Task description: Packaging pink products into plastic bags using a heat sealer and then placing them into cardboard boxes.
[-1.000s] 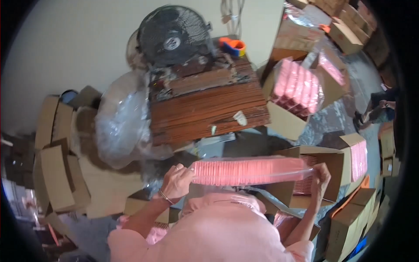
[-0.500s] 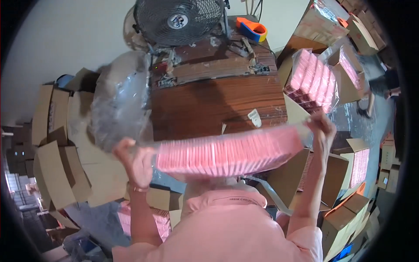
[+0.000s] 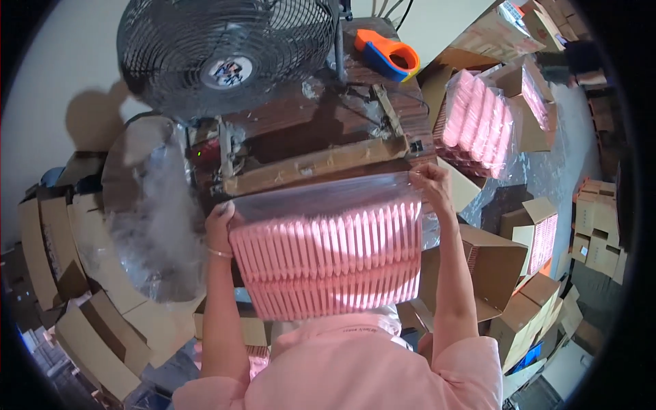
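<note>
A clear plastic bag full of thin pink packs hangs between my two hands. The packs stand on edge, side by side in two rows. My left hand is closed on the bag's upper left corner, and my right hand pinches its upper right corner. The bag's unfilled upper strip is stretched flat between them. Just beyond that strip lies a long bar wrapped in brown tape, mounted on the brown wooden table.
A large black fan stands at the far left of the table. An orange and blue tape dispenser lies at its far right. Clear plastic bags are heaped at left. Filled pink bags and cardboard boxes stand at right.
Both hands have moved the filled bag closer to the taped bar. It has tipped so that both rows of packs face up. My view has shifted, with the fan now larger.
</note>
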Available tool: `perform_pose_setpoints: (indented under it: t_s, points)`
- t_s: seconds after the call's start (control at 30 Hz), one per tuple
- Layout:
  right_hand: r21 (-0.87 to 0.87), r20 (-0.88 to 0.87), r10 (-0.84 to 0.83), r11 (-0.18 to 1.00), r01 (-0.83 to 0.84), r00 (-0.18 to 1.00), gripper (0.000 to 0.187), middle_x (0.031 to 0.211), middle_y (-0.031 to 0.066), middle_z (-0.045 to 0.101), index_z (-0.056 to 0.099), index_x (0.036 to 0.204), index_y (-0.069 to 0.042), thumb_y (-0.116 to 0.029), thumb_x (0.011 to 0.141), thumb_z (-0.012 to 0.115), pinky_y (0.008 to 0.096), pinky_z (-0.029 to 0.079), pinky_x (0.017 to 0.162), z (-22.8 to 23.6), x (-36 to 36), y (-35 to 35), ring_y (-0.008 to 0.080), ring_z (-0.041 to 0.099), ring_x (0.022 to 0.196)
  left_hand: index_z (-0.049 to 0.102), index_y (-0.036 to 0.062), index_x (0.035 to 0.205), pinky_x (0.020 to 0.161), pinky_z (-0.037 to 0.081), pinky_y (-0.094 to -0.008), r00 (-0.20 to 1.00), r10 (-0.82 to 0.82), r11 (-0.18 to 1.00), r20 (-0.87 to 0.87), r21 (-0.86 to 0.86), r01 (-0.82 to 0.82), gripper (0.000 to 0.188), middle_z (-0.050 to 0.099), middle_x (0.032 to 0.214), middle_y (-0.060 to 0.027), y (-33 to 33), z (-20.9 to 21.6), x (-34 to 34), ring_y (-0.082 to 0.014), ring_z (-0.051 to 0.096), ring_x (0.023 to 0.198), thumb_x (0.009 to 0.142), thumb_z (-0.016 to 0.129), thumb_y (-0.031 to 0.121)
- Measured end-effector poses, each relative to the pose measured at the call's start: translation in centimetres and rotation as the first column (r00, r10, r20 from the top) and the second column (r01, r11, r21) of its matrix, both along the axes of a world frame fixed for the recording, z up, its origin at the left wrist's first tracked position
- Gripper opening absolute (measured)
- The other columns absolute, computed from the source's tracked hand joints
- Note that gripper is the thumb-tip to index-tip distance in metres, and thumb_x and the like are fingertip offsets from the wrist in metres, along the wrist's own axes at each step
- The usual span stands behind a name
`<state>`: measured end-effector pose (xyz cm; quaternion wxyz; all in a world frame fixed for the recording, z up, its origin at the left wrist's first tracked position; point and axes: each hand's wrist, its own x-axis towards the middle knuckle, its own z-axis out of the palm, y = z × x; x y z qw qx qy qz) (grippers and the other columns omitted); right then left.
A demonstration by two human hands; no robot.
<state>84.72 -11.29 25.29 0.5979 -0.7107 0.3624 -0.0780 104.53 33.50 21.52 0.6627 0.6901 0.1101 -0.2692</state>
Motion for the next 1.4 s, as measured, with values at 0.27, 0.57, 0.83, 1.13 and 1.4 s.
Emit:
perform_pose_setpoints:
  t_s: [0.27, 0.57, 0.83, 1.13, 1.4]
  points:
    - [0.112, 0.096, 0.118, 0.985, -0.129, 0.988, 0.012, 0.073, -0.0013, 0.063, 0.068, 0.086, -0.001, -0.012, 0.080, 0.067, 0.0221, 0.043, 0.061, 0.8, 8.4, -1.2, 0.0063, 0.054, 0.065, 0.060, 0.0042, 0.083, 0.055, 0.047, -0.0271, 0.953, 0.283, 0.919, -0.112, -0.252, -0.302, 0.013, 0.060, 0.065, -0.0050, 1.7, -0.5, 6.5, -0.0149, 0.057, 0.056, 0.086, 0.063, 0.016]
    - [-0.454, -0.247, 0.529, 0.677, -0.579, 0.812, 0.042, 0.113, 0.0103, 0.063, 0.063, 0.113, -0.006, 0.012, 0.076, 0.054, 0.0304, 0.050, 0.085, 9.1, 14.7, 2.4, 0.0184, 0.064, 0.091, 0.061, 0.0038, 0.086, 0.053, 0.043, -0.0238, 0.963, 0.263, 0.960, 0.056, -0.118, -0.255, 0.016, 0.062, 0.066, -0.0059, 1.2, 0.7, 7.8, -0.0125, 0.055, 0.054, 0.087, 0.064, 0.019]
    - [-0.417, -0.748, 0.604, -0.106, -0.903, 0.275, 0.019, 0.085, 0.0109, 0.066, 0.067, 0.085, -0.012, -0.008, 0.066, 0.063, 0.0365, 0.043, 0.083, 3.4, 17.5, 0.2, 0.0263, 0.062, 0.087, 0.066, 0.0036, 0.087, 0.055, 0.039, -0.0197, 0.927, 0.372, 0.928, 0.044, -0.055, -0.370, 0.011, 0.060, 0.070, -0.0018, 1.0, 1.2, 8.2, -0.0078, 0.054, 0.062, 0.085, 0.067, 0.015]
    - [-0.785, -0.386, 0.716, 0.076, -0.615, 0.582, 0.015, 0.080, 0.0107, 0.060, 0.060, 0.079, -0.007, -0.006, 0.065, 0.064, 0.0396, 0.047, 0.069, 1.8, 16.4, 5.5, 0.0298, 0.059, 0.078, 0.048, -0.0019, 0.121, 0.081, 0.046, -0.0293, 0.937, 0.081, 0.778, 0.341, 0.565, -0.273, 0.045, 0.058, 0.105, -0.0105, 3.4, 3.7, -0.2, -0.0154, 0.055, 0.094, 0.088, 0.063, 0.024]
    - [-0.524, 0.207, 0.121, 0.852, 0.005, 0.971, 0.014, 0.073, 0.0006, 0.056, 0.058, 0.081, -0.002, 0.009, 0.072, 0.061, 0.0241, 0.043, 0.066, 7.2, 20.5, 4.7, 0.0085, 0.051, 0.069, 0.053, 0.0007, 0.115, 0.081, 0.045, -0.0299, 0.945, -0.094, 0.803, 0.313, 0.585, -0.114, 0.035, 0.059, 0.100, -0.0093, 1.7, 2.2, -7.4, -0.0173, 0.057, 0.091, 0.088, 0.061, 0.022]
